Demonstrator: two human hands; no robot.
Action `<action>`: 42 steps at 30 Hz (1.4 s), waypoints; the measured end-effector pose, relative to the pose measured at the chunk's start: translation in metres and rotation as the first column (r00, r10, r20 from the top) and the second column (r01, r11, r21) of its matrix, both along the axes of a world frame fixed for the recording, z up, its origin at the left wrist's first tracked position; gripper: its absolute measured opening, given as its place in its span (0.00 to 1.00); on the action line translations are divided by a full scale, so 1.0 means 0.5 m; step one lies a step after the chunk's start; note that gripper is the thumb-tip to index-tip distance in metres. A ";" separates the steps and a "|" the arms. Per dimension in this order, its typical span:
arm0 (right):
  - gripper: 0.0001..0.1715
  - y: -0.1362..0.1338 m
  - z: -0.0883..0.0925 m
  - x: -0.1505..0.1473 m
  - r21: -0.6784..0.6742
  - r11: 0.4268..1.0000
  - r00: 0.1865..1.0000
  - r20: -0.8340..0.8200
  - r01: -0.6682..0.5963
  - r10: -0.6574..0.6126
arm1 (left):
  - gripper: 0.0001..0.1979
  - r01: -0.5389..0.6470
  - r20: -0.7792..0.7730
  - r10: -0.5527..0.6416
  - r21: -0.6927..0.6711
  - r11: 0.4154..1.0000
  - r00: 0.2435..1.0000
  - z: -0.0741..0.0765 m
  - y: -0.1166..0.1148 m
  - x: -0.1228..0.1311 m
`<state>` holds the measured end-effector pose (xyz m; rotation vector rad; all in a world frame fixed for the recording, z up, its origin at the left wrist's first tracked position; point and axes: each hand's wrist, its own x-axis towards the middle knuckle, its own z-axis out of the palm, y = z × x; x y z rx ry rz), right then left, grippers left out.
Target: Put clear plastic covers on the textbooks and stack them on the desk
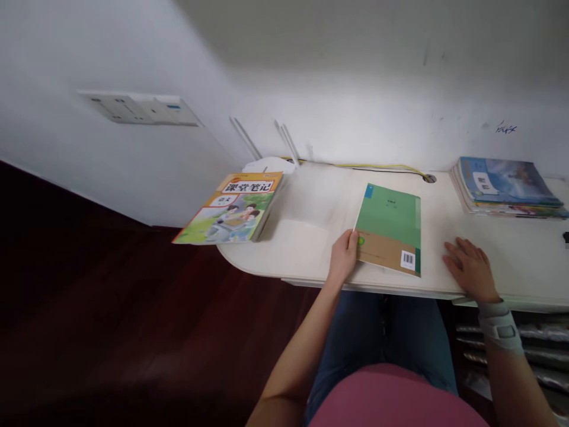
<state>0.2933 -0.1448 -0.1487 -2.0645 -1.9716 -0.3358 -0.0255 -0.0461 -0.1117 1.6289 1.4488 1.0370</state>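
Observation:
My left hand [344,256] is closed on the left edge of a thin green and brown book [390,222], which shows a barcode at its lower right corner. That book is over the white desk near its front edge; whether it touches the top along its whole length I cannot tell. To its right, my right hand [471,268] lies on the desk with fingers apart and nothing in it. A colourful book with cartoon children on its cover [235,207] tops a pile at the desk's rounded left end. At the back right sits a stack of books, a blue one [511,179] uppermost.
The white desk [306,249] runs along the wall. A white router [267,165] with upright antennas stands behind the left pile. A yellow cable [364,165] runs along the back to a cable hole [430,178]. A socket panel [140,110] is on the left wall.

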 end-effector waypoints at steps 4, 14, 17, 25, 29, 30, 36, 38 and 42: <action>0.24 0.000 -0.002 0.004 -0.003 1.000 1.000 0.011 -0.006 0.006 | 0.17 0.007 -0.315 0.014 0.068 0.998 0.949 -0.024 0.002 -0.027; 0.24 -0.001 0.007 -0.001 -0.021 1.000 1.000 -0.016 -0.005 0.004 | 0.20 -0.084 -0.575 0.185 0.198 0.977 0.797 -0.036 0.013 -0.086; 0.24 -0.002 0.006 -0.001 -0.020 1.000 1.000 -0.020 0.000 0.000 | 0.19 -0.194 -0.598 0.270 0.190 0.962 0.755 -0.038 0.010 -0.118; 0.25 -0.003 0.004 -0.002 -0.052 0.999 1.000 -0.010 0.018 -0.018 | 0.21 -0.275 -0.657 0.310 0.160 0.948 0.688 -0.041 0.001 -0.141; 0.25 -0.003 0.006 0.000 -0.057 0.998 1.000 0.002 0.020 -0.020 | 0.22 -0.252 -0.688 0.271 0.132 0.959 0.673 -0.032 0.004 -0.148; 0.25 -0.004 0.010 -0.002 -0.062 0.998 1.000 0.006 0.024 -0.024 | 0.22 -0.258 -0.696 0.269 0.124 0.958 0.666 -0.031 0.002 -0.151; 0.22 0.001 0.066 -0.091 -0.005 1.000 0.998 0.063 0.026 -0.025 | 0.21 -0.345 -0.658 0.374 0.181 0.921 0.654 -0.030 -0.027 -0.154; 0.23 0.009 0.080 -0.159 -0.010 0.990 0.990 0.034 -0.138 0.139 | 0.22 -0.323 -0.652 0.387 0.223 0.920 0.652 -0.026 -0.043 -0.147; 0.27 0.026 0.074 -0.298 -0.074 0.900 0.903 -0.063 -0.430 0.426 | 0.25 -0.271 -0.716 0.350 0.228 0.935 0.604 -0.020 -0.068 -0.138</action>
